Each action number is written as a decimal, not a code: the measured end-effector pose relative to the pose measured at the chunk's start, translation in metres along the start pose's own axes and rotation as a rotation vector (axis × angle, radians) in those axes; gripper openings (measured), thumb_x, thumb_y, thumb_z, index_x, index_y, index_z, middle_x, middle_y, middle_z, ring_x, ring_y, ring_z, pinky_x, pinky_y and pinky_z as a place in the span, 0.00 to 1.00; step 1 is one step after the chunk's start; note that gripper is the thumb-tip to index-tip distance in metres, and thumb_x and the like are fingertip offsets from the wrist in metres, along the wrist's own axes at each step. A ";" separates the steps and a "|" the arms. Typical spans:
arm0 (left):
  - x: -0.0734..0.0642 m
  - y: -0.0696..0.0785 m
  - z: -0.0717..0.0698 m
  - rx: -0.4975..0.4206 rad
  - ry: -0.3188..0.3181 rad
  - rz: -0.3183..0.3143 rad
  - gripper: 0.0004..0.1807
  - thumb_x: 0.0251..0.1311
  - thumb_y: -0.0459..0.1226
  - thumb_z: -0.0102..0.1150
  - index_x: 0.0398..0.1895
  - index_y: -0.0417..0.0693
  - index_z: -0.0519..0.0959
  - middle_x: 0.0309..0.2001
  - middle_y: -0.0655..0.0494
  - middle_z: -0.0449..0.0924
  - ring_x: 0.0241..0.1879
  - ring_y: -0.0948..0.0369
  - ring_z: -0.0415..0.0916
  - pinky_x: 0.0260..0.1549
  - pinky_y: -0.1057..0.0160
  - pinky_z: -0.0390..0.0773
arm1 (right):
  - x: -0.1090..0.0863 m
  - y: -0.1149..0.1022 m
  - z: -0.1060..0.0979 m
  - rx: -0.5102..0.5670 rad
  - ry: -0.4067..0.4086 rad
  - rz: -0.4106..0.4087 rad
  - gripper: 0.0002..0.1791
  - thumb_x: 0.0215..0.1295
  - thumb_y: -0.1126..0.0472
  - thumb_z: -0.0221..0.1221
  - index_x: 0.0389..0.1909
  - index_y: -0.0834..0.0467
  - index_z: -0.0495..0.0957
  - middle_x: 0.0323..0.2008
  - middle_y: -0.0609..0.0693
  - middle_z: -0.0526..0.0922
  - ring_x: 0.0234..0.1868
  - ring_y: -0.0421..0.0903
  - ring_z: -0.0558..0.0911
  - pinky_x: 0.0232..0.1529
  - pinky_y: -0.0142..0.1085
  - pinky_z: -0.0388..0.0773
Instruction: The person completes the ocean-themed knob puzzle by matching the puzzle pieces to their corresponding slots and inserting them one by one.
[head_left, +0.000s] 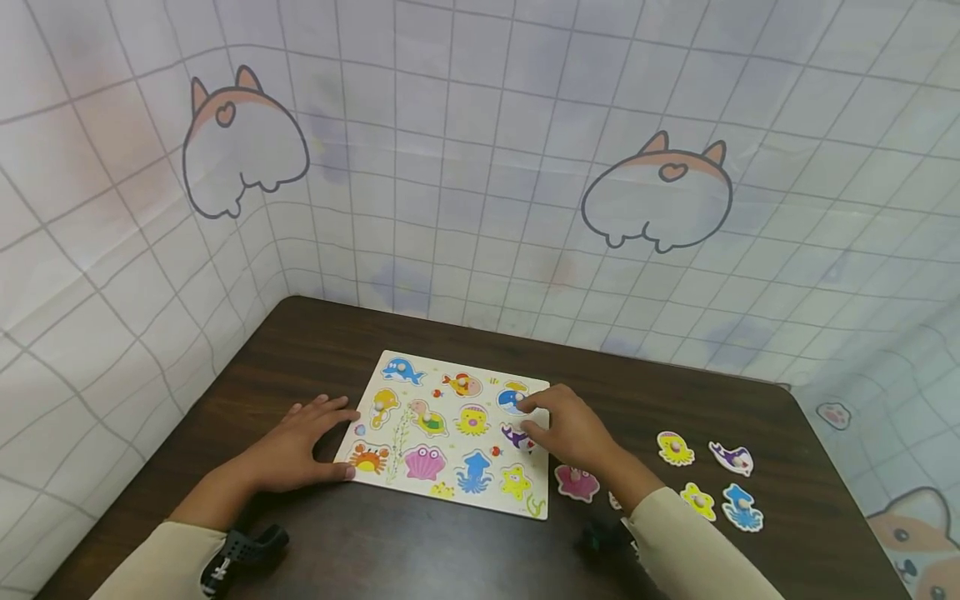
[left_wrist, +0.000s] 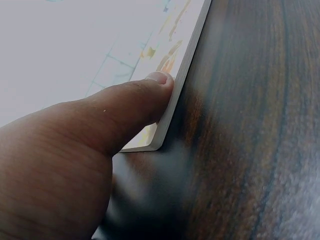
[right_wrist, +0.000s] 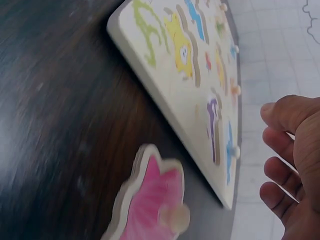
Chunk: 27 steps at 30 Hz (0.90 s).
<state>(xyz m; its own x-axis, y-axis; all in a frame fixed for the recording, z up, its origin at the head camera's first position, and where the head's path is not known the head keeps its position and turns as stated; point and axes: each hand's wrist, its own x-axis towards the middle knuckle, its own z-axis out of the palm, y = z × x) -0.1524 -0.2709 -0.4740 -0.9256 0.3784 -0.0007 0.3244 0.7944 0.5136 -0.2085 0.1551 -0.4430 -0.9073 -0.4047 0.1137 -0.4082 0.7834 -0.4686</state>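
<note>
A pale wooden knob puzzle board (head_left: 451, 499) with sea animal pictures lies on the dark table. My left hand (head_left: 303, 446) is spread at its left side, with the thumb pressing the front left corner. In the left wrist view, that thumb (left_wrist: 127, 107) lies over the board's edge. My right hand (head_left: 573, 429) hovers at the board's right side, fingers loosely bent and holding nothing. Nearest to it is the blue whale piece (head_left: 509, 400), seated in the board with its knob (right_wrist: 234, 152) standing up. Just below is the purple dolphin slot (head_left: 514, 436).
A pink shell piece (head_left: 576, 483) lies right of the board, near my right wrist. Farther right are loose octopus (head_left: 675, 448), purple dolphin (head_left: 731, 458), starfish (head_left: 697, 502) and squid (head_left: 742, 508) pieces. A patterned cloth (head_left: 465, 167) hangs behind the table.
</note>
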 end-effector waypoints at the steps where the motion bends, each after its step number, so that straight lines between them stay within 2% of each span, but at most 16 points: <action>1: 0.000 0.000 0.000 0.000 -0.001 0.000 0.48 0.53 0.65 0.70 0.73 0.53 0.70 0.76 0.41 0.60 0.76 0.34 0.48 0.71 0.30 0.42 | -0.002 0.002 -0.002 -0.003 0.002 -0.003 0.15 0.63 0.57 0.72 0.51 0.53 0.88 0.48 0.46 0.83 0.52 0.48 0.79 0.56 0.49 0.79; 7: 0.002 -0.001 0.001 0.002 -0.004 -0.001 0.48 0.52 0.65 0.70 0.73 0.53 0.71 0.76 0.41 0.60 0.76 0.34 0.48 0.71 0.29 0.43 | -0.010 0.014 -0.011 -0.003 0.029 -0.034 0.15 0.63 0.58 0.72 0.50 0.56 0.87 0.48 0.47 0.84 0.56 0.50 0.79 0.61 0.52 0.77; 18: 0.001 -0.001 0.001 0.001 -0.003 -0.005 0.48 0.52 0.66 0.70 0.73 0.53 0.71 0.76 0.41 0.60 0.76 0.34 0.48 0.71 0.30 0.43 | -0.025 0.035 -0.025 0.002 0.038 0.010 0.17 0.65 0.57 0.70 0.54 0.54 0.86 0.51 0.48 0.83 0.56 0.51 0.79 0.60 0.55 0.77; 27: 0.001 -0.002 0.000 -0.009 -0.008 -0.009 0.48 0.52 0.66 0.70 0.73 0.53 0.71 0.76 0.41 0.60 0.77 0.34 0.47 0.71 0.30 0.42 | -0.036 0.047 -0.031 -0.006 0.051 0.009 0.17 0.64 0.57 0.71 0.53 0.55 0.86 0.51 0.49 0.83 0.56 0.53 0.80 0.58 0.56 0.78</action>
<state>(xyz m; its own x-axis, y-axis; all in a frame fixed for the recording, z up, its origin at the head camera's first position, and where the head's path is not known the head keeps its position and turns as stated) -0.1542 -0.2717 -0.4755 -0.9267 0.3755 -0.0120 0.3148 0.7935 0.5208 -0.1985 0.2214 -0.4421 -0.9147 -0.3735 0.1543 -0.4008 0.7895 -0.4648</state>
